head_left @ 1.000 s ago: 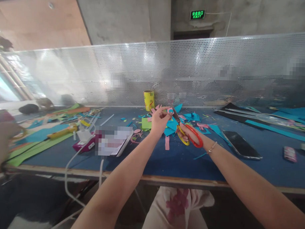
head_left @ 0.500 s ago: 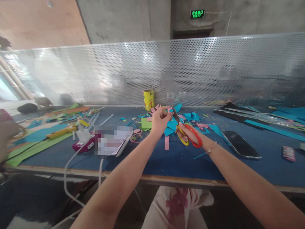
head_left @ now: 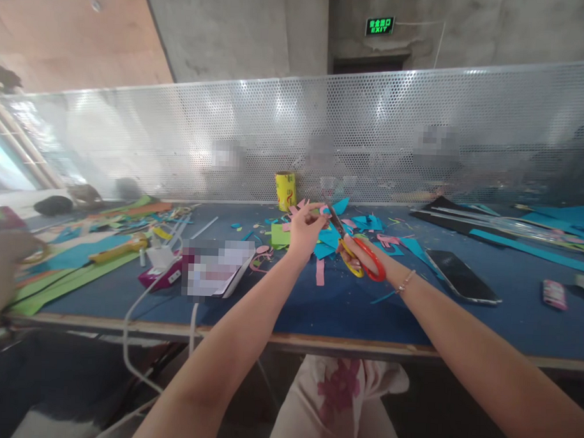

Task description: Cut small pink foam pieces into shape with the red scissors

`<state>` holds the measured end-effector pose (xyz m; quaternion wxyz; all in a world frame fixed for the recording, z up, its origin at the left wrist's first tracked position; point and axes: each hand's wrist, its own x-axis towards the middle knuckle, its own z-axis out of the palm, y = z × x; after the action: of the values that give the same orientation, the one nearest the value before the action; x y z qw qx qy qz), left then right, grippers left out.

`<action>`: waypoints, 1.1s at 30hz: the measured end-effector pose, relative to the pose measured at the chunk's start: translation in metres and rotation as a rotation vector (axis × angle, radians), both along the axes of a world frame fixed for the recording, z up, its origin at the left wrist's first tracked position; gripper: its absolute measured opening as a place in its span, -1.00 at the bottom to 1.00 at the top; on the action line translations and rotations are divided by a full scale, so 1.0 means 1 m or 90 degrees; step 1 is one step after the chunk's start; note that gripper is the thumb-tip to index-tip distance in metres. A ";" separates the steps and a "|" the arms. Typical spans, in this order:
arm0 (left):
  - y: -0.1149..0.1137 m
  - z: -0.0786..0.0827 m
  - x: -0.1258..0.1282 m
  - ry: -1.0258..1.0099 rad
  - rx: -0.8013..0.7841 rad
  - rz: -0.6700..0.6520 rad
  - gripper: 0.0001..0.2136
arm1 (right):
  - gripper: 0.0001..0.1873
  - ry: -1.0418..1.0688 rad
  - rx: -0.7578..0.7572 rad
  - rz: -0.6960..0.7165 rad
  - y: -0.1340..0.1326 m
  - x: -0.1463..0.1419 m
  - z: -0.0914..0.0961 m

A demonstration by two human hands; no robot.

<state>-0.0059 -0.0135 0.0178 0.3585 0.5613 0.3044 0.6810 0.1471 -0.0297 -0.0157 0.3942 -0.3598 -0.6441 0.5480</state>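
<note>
A person's left hand pinches a small pink-and-blue paper piece between thumb and fingertips above a blue-topped table, while the right hand grasps scissors by their red and yellow handles. The blades point up and away from the right hand, their tips close beside the paper; whether they touch it is too small to tell. Compared with one second earlier, the handle loops sit slightly nearer each other; both hands hold their positions, and each has the same thing in its grasp. Any change in the paper is too small to make out. Below the two grips lie blue scraps, with a pink strip on the near side and green paper left of the pinch. A yellow roll stands beyond the left hand; a dark phone lies right of the right hand. These surroundings look unchanged.
</note>
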 end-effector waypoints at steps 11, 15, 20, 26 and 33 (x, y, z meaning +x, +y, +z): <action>0.004 -0.002 0.000 0.006 -0.021 -0.008 -0.83 | -0.53 -0.005 0.029 -0.091 0.002 -0.001 0.004; 0.006 -0.006 0.004 0.041 -0.061 -0.059 -0.88 | -0.63 -0.018 0.075 -0.173 0.006 -0.003 0.006; 0.002 -0.009 0.008 0.064 -0.100 -0.127 -0.82 | -0.68 0.079 0.111 -0.269 0.004 -0.003 0.014; -0.002 -0.010 0.010 0.049 -0.120 -0.202 -0.78 | -0.69 0.109 0.165 -0.279 -0.002 -0.001 0.021; -0.002 -0.010 0.011 0.067 -0.122 -0.193 -0.80 | -0.64 0.081 0.161 -0.277 -0.003 -0.002 0.019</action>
<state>0.0048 -0.0157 0.0078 0.4925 0.5990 0.2983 0.5565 0.1450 -0.0323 0.0030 0.5843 -0.4023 -0.5892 0.3868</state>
